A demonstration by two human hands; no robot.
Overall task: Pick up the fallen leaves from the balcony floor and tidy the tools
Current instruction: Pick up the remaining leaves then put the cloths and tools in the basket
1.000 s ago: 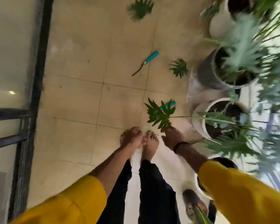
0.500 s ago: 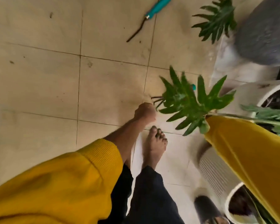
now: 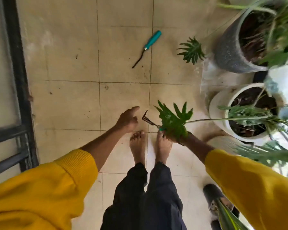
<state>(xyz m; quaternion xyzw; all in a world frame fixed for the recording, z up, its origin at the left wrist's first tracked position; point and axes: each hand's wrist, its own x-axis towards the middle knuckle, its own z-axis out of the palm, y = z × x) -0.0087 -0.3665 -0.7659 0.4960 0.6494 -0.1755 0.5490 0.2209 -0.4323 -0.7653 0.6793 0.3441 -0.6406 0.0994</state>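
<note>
We look down from a head camera at a beige tiled balcony floor (image 3: 70, 67). No brand, label or writing can be read anywhere.

At the upper right stands a grey speckled pot (image 3: 229, 50) holding dark soil and dry stems, with green fronds arching over its rim. Below it sits a white pot (image 3: 218, 112), also filled with dark soil and a leafy plant. A dark shoe (image 3: 213, 195) lies near the bottom right, partly behind a striped leaf.

Our right hand (image 3: 171, 136), mostly hidden behind foliage, grips a lobed green leaf (image 3: 173, 120) with a long pale stem running off to the right, together with a small hand rake (image 3: 148, 119) whose dark bent prongs stick out to the left and whose teal handle just shows at the hand. Our left hand (image 3: 127, 119) hangs just left of the prongs, fingers loosely spread, holding nothing and not touching the rake.

Farther out on the tiles lies a teal-handled tool (image 3: 147, 48) with a thin dark metal shaft. Right of it, beside the grey pot, a second fallen leaf (image 3: 192, 50) rests on the floor.

Two bare feet (image 3: 137, 146) stand below the hands. A dark door frame (image 3: 17, 83) runs along the left edge.
</note>
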